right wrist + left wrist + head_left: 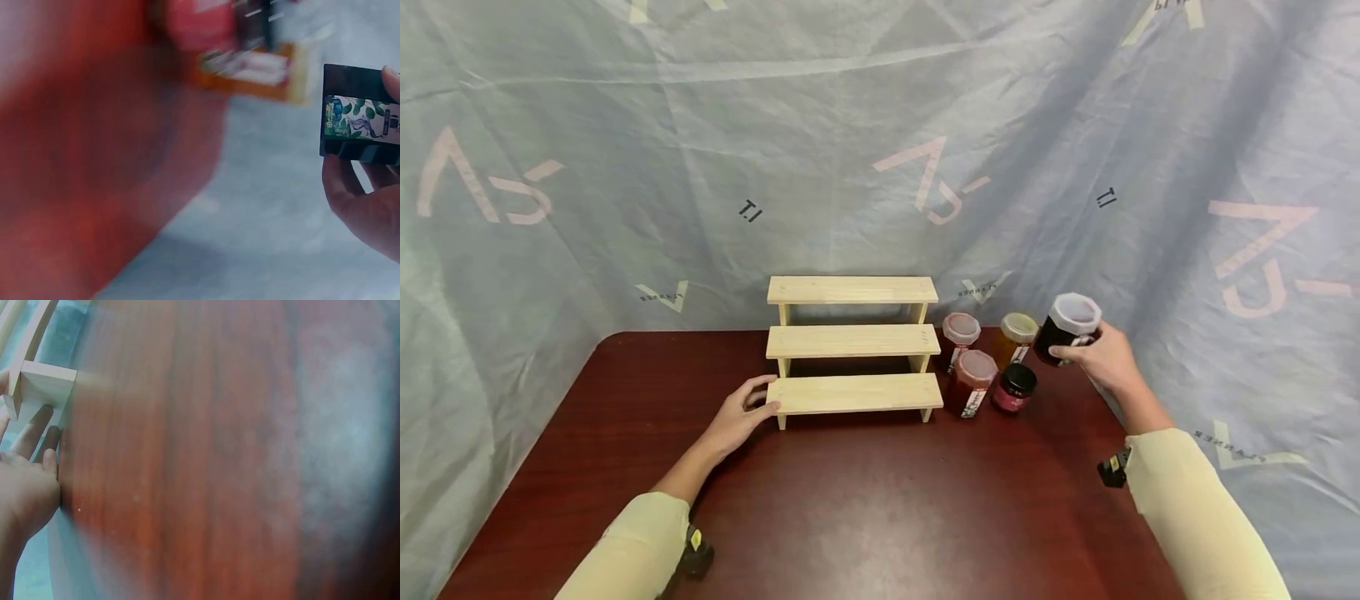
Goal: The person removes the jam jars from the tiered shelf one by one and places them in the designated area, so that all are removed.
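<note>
My right hand [1105,357] grips a dark jar with a white lid [1062,335], raised above the table at the right. In the right wrist view, the jar shows a leafy printed label [362,119] between thumb and fingers. At the left end of a three-step wooden display stand [853,393], my left hand [741,421] holds the lowest step, thumb at the front and fingers farther back. In the left wrist view, fingers [32,434] reach to the stand's leg [47,387]. Nearest the lifted jar are a yellow jar [1017,335] and a small black-lidded jar [1015,387].
Two red jars with pale lids, one in front [972,379] and one behind [959,333], stand beside the stand's right end. A dark red-brown table [850,500] lies beneath everything. Grey printed sheeting [820,167] hangs behind and at both sides.
</note>
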Demonstrator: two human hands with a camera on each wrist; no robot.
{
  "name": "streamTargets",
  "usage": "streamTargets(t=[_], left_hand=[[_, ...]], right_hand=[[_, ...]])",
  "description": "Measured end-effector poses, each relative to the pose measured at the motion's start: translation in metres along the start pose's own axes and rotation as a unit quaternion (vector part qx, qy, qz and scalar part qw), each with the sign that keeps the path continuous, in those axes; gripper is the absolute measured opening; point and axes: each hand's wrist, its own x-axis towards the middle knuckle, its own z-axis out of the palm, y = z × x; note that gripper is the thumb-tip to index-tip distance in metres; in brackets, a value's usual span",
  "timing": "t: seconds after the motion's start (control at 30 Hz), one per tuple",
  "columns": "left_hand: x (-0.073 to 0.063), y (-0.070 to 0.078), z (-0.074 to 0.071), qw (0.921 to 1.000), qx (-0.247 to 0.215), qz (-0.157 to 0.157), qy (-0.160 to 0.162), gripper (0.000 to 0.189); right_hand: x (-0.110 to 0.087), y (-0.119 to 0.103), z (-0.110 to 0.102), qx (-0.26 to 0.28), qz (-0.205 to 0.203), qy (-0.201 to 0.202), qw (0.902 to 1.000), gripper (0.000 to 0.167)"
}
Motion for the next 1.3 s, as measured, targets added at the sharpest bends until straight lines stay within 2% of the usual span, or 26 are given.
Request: streamTargets(t=[0.23, 0.37, 0.43, 0.57, 0.93, 1.2, 1.3], left_hand=[[-0.003, 0.001, -0.007, 0.9999, 0.011, -0.001, 0.002, 0.063], [-0.008, -0.006, -0.006, 0.9998, 0.004, -0.020, -0.005, 0.063], [-0.009, -0.008, -0.006, 0.9997, 0.000, -0.023, -0.005, 0.063], [-0.006, -0.008, -0.005, 0.9999, -0.004, -0.012, 0.001, 0.063], [-0.002, -0.009, -0.008, 0.9999, 0.001, -0.011, -0.006, 0.062], [-0.001, -0.011, -0.012, 1.0000, -0.001, 0.004, 0.004, 0.063], [-0.001, -0.011, -0.016, 0.9995, 0.032, 0.002, 0.008, 0.065]], right_hand=[[-0.016, 0.060, 0.021, 0.018, 0.046, -0.013, 0.9987, 0.071], [-0.026, 0.079, 0.034, 0.006, 0.068, -0.035, 0.9971, 0.068], [-0.029, 0.085, 0.039, 0.017, 0.074, -0.042, 0.9962, 0.067], [-0.029, 0.091, 0.045, 0.036, 0.080, -0.035, 0.9955, 0.068], [-0.037, 0.109, 0.060, 0.036, 0.100, -0.049, 0.9931, 0.074], [-0.029, 0.102, 0.052, 0.008, 0.066, -0.109, 0.9918, 0.084], [-0.028, 0.091, 0.045, 0.001, 0.045, -0.110, 0.9929, 0.088]])
